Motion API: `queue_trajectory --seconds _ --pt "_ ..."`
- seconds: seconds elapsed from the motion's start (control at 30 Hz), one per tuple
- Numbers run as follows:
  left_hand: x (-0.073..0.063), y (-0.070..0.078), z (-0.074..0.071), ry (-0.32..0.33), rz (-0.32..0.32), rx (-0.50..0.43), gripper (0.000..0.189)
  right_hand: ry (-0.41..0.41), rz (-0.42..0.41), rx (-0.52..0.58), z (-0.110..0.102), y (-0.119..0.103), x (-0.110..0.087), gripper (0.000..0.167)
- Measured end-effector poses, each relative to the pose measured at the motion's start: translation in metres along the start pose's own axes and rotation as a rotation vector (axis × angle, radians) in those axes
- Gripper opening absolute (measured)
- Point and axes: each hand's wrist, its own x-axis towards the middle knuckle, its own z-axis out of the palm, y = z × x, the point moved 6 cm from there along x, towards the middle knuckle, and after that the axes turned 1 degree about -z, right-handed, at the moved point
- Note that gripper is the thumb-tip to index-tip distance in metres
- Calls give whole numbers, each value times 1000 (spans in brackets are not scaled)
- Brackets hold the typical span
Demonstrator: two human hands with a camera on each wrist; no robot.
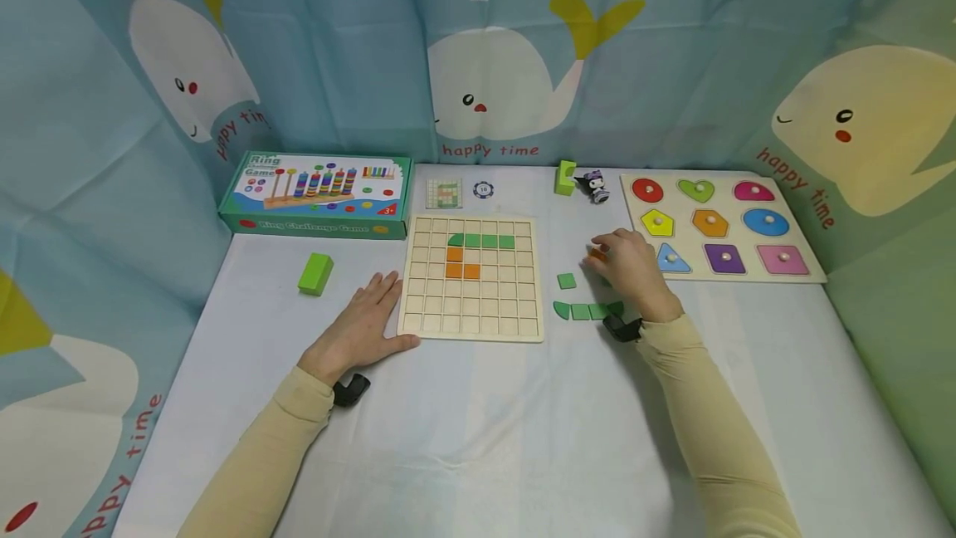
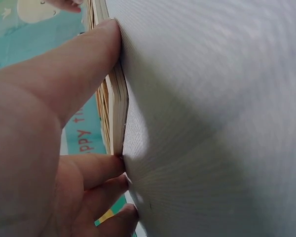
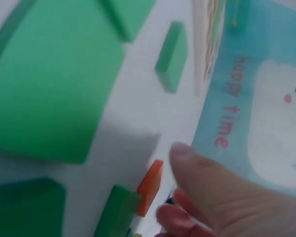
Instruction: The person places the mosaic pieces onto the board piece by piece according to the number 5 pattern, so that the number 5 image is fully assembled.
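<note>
A wooden grid board [image 1: 511, 305] lies flat, with a row of green tiles [image 1: 489, 241] and several orange tiles [image 1: 455, 255] in its squares. My left hand [image 1: 357, 326] rests on the table at the board's left side, fingers extended; its thumb [image 2: 96, 47] touches the board's edge [image 2: 119, 111]. Right of the board, my right hand [image 1: 630, 270] hovers with bent fingers over a loose orange tile [image 3: 150, 187]. A gap shows between thumb and fingers, with nothing held. Below lie a green square tile [image 1: 567, 281] and a row of green tiles [image 1: 580, 311], its right end near the wrist.
A Ring Challenge Game box [image 1: 317, 193] stands at the back left, a green block [image 1: 316, 274] before it. Behind the board lie a pattern card [image 1: 444, 193] and a chip [image 1: 484, 189]. A small figure [image 1: 596, 187], another green block [image 1: 565, 178] and a knobbed shape puzzle [image 1: 690, 243] are right.
</note>
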Motion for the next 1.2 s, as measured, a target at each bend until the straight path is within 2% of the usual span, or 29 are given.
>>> queue_trajectory --seconds 0.23,0.43,0.8,1.2 --pt "0 0 0 1 1 5 98 -14 67 -27 3 8 -3 35" --pt "0 1 0 2 2 8 98 -16 76 -32 5 8 -4 34" --pt "1 1 -2 4 -6 8 99 44 46 -45 6 8 -4 28" --pt "-3 2 1 14 4 1 98 90 -5 17 12 1 -6 29"
